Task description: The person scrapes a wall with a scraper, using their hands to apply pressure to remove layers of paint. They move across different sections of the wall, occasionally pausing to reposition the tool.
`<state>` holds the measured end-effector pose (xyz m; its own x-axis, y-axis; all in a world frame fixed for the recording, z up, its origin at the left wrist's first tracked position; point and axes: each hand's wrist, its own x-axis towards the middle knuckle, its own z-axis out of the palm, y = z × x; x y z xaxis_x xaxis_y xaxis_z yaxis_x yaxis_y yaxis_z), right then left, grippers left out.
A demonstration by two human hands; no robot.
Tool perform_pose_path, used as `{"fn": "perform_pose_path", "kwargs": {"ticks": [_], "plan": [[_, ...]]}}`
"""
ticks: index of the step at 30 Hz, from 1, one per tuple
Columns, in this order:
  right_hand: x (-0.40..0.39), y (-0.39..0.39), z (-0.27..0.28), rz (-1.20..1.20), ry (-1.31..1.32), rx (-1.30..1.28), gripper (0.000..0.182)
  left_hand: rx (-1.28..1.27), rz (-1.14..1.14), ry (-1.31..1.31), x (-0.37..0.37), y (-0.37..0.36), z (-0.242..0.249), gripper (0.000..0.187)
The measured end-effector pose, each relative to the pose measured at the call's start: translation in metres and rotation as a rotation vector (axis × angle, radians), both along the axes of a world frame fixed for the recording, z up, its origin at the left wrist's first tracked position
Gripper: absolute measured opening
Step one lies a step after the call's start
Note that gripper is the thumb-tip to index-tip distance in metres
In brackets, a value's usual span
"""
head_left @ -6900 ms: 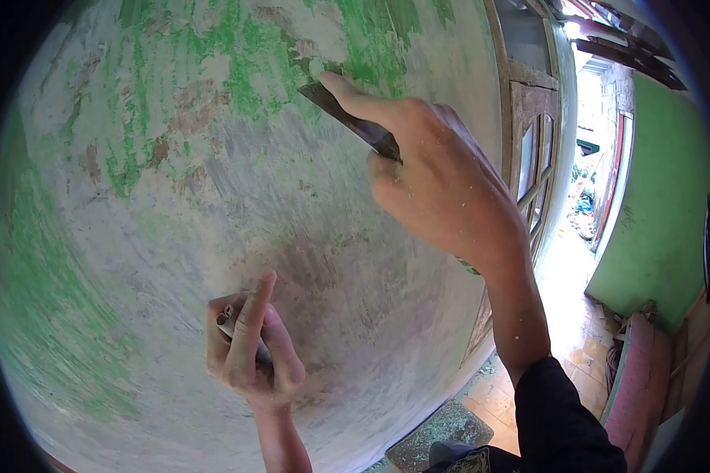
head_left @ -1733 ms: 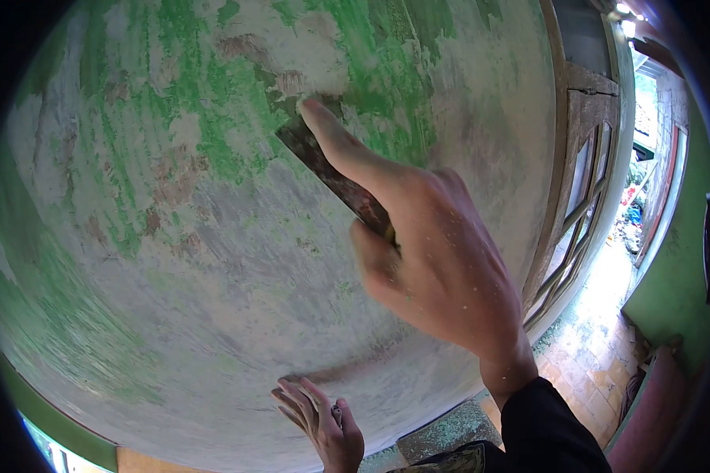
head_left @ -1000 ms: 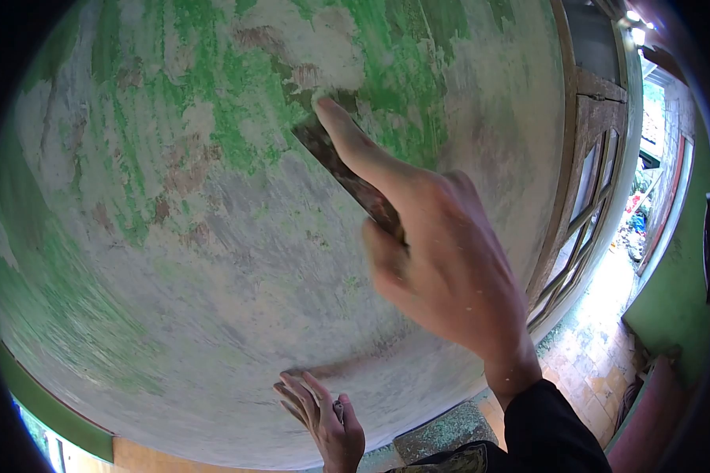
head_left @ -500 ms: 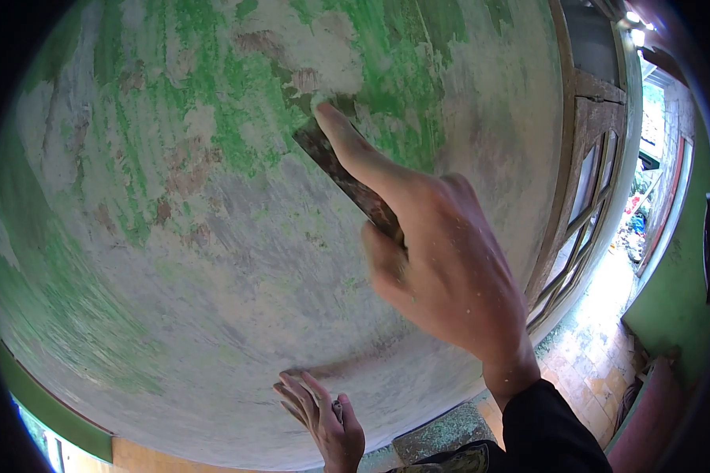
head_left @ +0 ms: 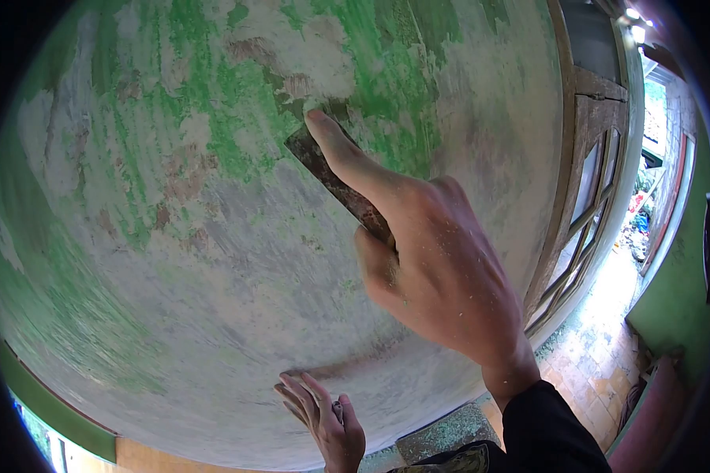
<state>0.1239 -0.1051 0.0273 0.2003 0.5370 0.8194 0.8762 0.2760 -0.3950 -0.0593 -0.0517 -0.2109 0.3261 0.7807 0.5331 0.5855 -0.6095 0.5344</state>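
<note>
"Old wall (head_left: 252, 276), up close, all patchy with green paint (head_left: 252, 142) and bare grey bits. How about the right hand (head_left: 450, 268)?"

"Curled tight around a flat scraper (head_left: 335, 185), with the pointing finger stretched along the blade."

"And the scraper? Where?"

"Right up by the wall, near the low edge of the green. Best to press gently with that finger, close to the tip. Lean the blade low, nearly flat, so as not to dig holes. Try short, even pushes. Mind the fingertip too, so close to the rough wall."

"And the left hand (head_left: 335, 430)?"

"Half open, lower down, fingers spread by the wall, with a small grey thing (head_left: 338, 410) tucked by the thumb. Too small to tell what. Maybe good for balance, but better well away from the blade."

"And past the hands?"

"Low down, a flat slab (head_left: 450, 433) with green crumbs on top. Then a wooden frame (head_left: 601, 85) at the side. Go easy near that wood. Farther off, floor tiles (head_left: 596, 378) and a green wall (head_left: 670, 315)."
</note>
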Motion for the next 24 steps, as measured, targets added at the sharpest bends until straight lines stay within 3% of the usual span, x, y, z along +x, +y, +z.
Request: {"fn": "perform_pose_path", "kwargs": {"ticks": [4, 7, 10, 13, 18, 21, 24], "plan": [[0.000, -0.004, 0.006, -0.012, -0.020, -0.080, 0.081, 0.023, -0.006, 0.020, -0.002, 0.001, -0.002, 0.077], [-0.001, -0.001, 0.001, -0.015, -0.017, 0.036, 0.080, 0.005, -0.005, 0.019, 0.000, -0.001, 0.000, 0.077], [0.000, -0.003, 0.007, 0.020, 0.020, -0.074, 0.079, -0.018, 0.009, 0.022, 0.001, -0.001, 0.002, 0.076], [0.002, 0.006, 0.002, -0.051, -0.099, 0.143, 0.079, -0.034, 0.011, 0.019, 0.002, -0.004, 0.003, 0.075], [0.004, -0.004, 0.006, -0.022, -0.207, 0.044, 0.070, -0.047, -0.012, 0.003, -0.001, -0.006, 0.007, 0.076], [0.002, -0.007, 0.001, 0.024, -0.126, -0.020, 0.069, -0.045, -0.003, -0.004, 0.000, -0.007, 0.008, 0.076], [0.001, -0.005, 0.005, -0.003, -0.048, -0.048, 0.078, -0.041, -0.029, -0.026, 0.002, -0.006, 0.006, 0.075]]}}
